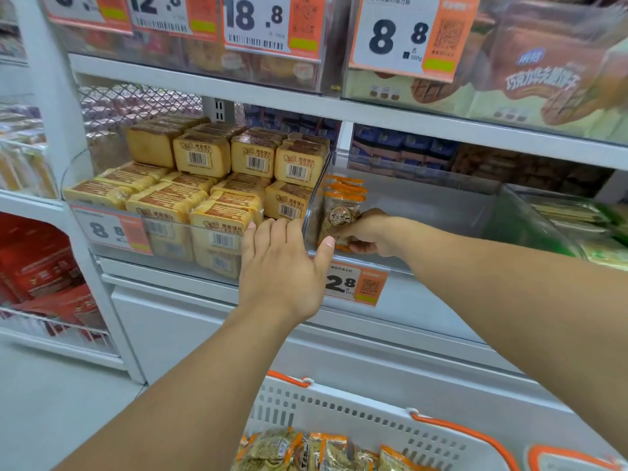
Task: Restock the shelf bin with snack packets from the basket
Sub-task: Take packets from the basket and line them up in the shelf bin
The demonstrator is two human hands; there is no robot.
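So the right hand (365, 232) is reaching into the clear shelf bin (424, 205) and its grip is pinching the bottom edge of a snack packet (341, 217), standing it up against the bin's left wall where a few more orange-topped packets are already lined up behind it. The left hand (282, 266) is hovering with its grip spread, fingers straight, right at the front lip where the bin meets the neighbouring bin of yellow cake packs (217, 185). I can't tell if it's actually touching the plastic or just near it.

What I'd be worrying about: that row is only leaning on the side wall, and most of the bin is bare to the right. Once the pinch is let go, the front packet is probably going to flop sideways or slide forward, and the ones behind could domino after it. Crinkly film packets are slippery like that.

Also the divider wall looks thin, so pushing too hard could be nudging it into the cake stack.

The basket (356, 413) is sitting low in front with plenty of packets in it, so the job looks far from done.
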